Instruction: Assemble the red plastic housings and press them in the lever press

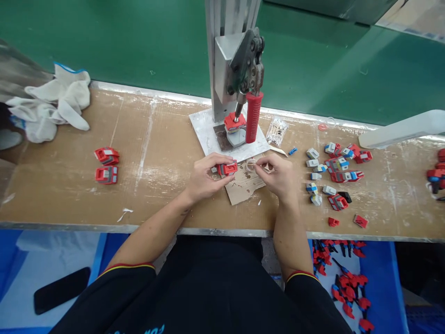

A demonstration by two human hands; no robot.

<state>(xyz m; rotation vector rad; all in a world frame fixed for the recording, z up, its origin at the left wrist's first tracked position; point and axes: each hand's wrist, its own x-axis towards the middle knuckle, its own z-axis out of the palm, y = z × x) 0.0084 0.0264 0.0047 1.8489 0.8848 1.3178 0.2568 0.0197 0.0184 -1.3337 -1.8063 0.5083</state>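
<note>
Right now the left hand (205, 178) grips a red toy part (227, 168), fingers closed around it just above the desk (156, 153). Beside it, the right hand (278, 175) pinches a small pale piece (251, 163) between narrowed fingertips, over a cardboard scrap (245, 185).

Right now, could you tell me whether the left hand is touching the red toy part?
Touching: the head view shows the left hand with its fingers wrapped around the red toy part.
</note>
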